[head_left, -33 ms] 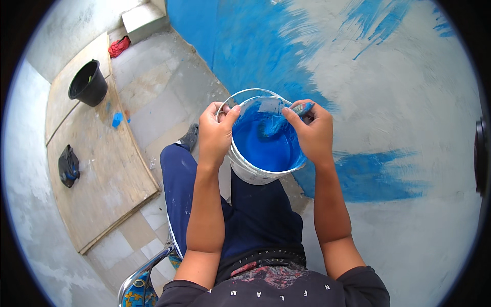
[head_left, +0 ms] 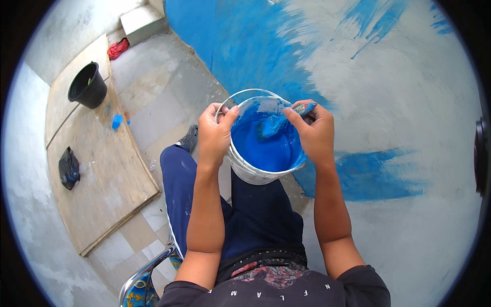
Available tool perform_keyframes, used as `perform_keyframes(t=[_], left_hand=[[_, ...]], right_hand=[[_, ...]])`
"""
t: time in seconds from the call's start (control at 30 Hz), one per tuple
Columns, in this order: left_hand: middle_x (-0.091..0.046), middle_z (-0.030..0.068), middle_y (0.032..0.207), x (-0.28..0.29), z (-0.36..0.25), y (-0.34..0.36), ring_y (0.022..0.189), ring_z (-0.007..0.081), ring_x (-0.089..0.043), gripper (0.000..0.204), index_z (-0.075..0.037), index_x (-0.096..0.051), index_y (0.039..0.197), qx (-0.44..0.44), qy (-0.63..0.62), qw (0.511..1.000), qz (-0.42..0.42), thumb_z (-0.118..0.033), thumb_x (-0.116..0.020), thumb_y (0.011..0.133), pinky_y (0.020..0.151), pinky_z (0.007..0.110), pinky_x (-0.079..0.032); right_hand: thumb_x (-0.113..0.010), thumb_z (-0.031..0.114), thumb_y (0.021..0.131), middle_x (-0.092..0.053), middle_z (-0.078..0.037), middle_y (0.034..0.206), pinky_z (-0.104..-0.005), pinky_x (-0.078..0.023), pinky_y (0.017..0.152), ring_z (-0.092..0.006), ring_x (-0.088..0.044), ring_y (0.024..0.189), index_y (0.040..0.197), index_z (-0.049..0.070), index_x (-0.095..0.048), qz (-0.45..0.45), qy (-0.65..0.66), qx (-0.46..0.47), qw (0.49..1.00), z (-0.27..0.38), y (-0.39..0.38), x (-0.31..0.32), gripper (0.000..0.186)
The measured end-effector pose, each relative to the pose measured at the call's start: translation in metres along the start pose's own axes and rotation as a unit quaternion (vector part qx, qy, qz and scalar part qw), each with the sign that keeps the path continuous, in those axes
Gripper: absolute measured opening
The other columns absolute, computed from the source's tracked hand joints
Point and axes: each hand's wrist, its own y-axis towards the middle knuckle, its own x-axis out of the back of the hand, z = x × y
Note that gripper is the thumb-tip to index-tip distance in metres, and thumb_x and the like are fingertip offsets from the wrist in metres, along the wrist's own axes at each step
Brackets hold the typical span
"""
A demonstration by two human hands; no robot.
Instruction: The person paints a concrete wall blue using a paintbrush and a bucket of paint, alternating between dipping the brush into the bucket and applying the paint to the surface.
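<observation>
A white paint bucket (head_left: 255,175), part filled with blue paint (head_left: 263,151), is held above my lap. My left hand (head_left: 216,132) grips its left rim, thumb over the edge, next to the raised wire handle (head_left: 245,92). Closed round the handle of a paintbrush (head_left: 276,123), my right hand (head_left: 313,130) is at the bucket's right rim. The brush tilts down into the bucket, and its bristles, coated blue, are over the paint near the far inner wall. Whether the bristle tips touch the paint I cannot tell.
A partly blue-painted wall (head_left: 368,102) rises ahead and to the right. Wooden boards (head_left: 112,189) lie on the left floor, bearing a black bucket (head_left: 88,87), a black plastic bag (head_left: 69,168) and a blue paint spot. A red cloth (head_left: 118,48) lies farther off; a chair (head_left: 140,286) is lower left.
The brush has shifted very slightly to the left inside the bucket. My left hand keeps its place on the rim.
</observation>
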Motion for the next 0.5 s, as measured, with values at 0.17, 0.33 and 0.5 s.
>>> perform_keyframes(t=[0.17,0.33,0.5], left_hand=[[-0.059,-0.0010,0.083,0.003,0.003,-0.003,0.076,0.0040,-0.049,0.018,-0.008,-0.055,0.088,0.002,-0.082,0.997,0.012,-0.016,-0.070,0.094,0.067,0.020,-0.039],[-0.055,-0.0019,0.082,0.007,0.006,-0.002,0.076,0.0057,-0.048,0.016,-0.008,-0.055,0.091,0.009,-0.058,0.998,0.027,-0.015,-0.068,0.095,0.070,0.022,-0.040],[-0.057,-0.0013,0.082,0.003,0.003,-0.006,0.079,0.0059,-0.052,0.017,-0.008,-0.055,0.093,0.035,-0.078,0.996,0.037,-0.017,-0.069,0.095,0.072,0.022,-0.042]], right_hand=[[-0.077,0.014,0.086,-0.065,-0.004,0.074,-0.0205,-0.043,0.061,-0.0071,-0.058,0.068,0.091,0.000,-0.069,-0.043,0.179,-0.030,0.983,-0.001,-0.010,0.029,0.017],[-0.070,0.017,0.090,-0.066,-0.005,0.081,-0.0229,-0.045,0.069,-0.0111,-0.061,0.072,0.097,0.004,-0.066,-0.049,0.309,-0.145,0.939,-0.027,-0.037,0.060,0.016],[-0.066,0.020,0.092,-0.069,-0.007,0.090,-0.0257,-0.047,0.078,-0.0133,-0.063,0.084,0.104,0.005,-0.063,0.037,0.444,-0.200,0.872,-0.067,-0.063,0.074,0.020]])
